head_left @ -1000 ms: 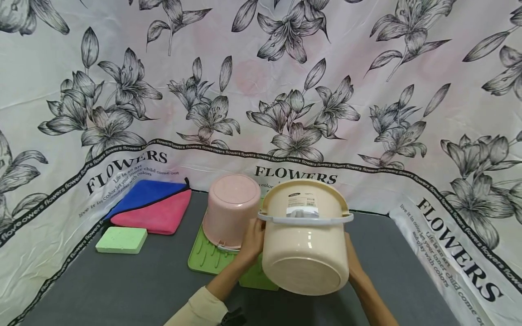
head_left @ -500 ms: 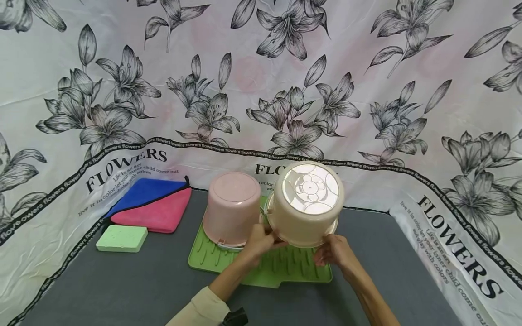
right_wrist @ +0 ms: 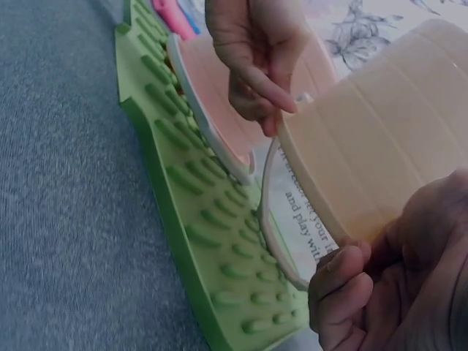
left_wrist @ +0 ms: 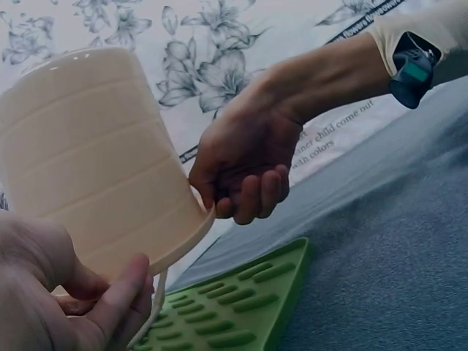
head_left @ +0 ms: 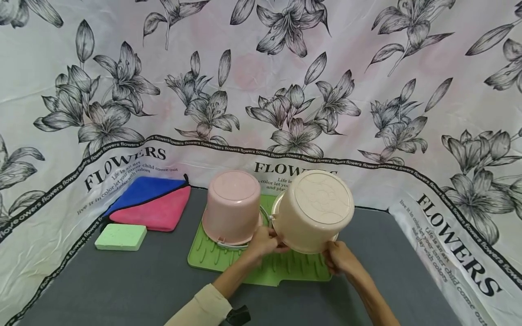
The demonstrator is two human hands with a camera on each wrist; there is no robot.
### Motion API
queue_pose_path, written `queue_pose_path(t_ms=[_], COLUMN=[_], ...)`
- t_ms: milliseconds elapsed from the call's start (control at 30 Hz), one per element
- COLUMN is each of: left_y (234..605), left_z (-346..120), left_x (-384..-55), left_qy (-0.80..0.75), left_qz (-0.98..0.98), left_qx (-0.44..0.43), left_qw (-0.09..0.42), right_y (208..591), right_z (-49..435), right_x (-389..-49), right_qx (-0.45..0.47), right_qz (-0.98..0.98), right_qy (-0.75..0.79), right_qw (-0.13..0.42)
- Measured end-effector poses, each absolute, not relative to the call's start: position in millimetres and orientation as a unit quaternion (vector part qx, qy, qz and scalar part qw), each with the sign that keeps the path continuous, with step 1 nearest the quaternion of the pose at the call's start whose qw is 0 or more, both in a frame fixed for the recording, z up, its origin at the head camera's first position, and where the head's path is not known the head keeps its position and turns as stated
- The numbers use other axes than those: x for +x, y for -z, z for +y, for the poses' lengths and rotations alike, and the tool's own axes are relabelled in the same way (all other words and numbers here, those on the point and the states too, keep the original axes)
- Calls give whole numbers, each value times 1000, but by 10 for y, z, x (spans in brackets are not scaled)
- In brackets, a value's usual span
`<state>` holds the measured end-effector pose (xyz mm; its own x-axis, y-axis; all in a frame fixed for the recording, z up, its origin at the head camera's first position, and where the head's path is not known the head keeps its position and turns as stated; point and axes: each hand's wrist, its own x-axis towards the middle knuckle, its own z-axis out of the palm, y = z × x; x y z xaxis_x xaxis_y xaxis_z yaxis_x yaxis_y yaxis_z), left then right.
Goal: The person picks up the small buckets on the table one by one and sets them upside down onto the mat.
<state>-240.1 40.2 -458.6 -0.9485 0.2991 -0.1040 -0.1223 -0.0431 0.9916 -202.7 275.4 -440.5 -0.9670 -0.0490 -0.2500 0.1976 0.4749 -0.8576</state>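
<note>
A cream bucket is held upside down and tilted above the right part of a green drying mat. My left hand pinches its rim on the left, and my right hand pinches the rim on the right. In the right wrist view the bucket's pale handle hangs below the rim, above the ridged mat. A pink bucket stands upside down on the mat's left part, close beside my left hand.
On the grey table, a light green sponge lies at the left. Behind it is a blue and pink cloth. A flower-printed sheet rises at the back and along both sides.
The cream bucket has gone from upright-leaning, with its label showing, to upside down over the mat. Over the last half second it has tipped slightly and shifted right. The pink bucket has stayed put.
</note>
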Motion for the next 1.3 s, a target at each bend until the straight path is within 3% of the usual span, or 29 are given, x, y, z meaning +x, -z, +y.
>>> queue_pose_path(t_ms=[200,433,567,1033,1300], left_y=[4662,4809,4896,4875,4944], left_z=[454,559,541,362,339], left_x=[-2295,-2203,-2256,-2256,-2261], left_qy=[-724,-742,-732,-686,-678], left_qz=[663,630,648,712,725], left_qx=[63,8,0,9,30], left_qw=[179,231,213,151,119], right_y=[4366,4518,4655,4664,4687], right_z=[2883,3019,2973,2699,2637], right_x=[-1950,-1914,-1987,-2131,-2088], right_qx=[8,47,46,73,56], right_qz=[861,858,840,893,941], right_qy=[484,468,491,398,300], right_qw=[154,206,224,196,146])
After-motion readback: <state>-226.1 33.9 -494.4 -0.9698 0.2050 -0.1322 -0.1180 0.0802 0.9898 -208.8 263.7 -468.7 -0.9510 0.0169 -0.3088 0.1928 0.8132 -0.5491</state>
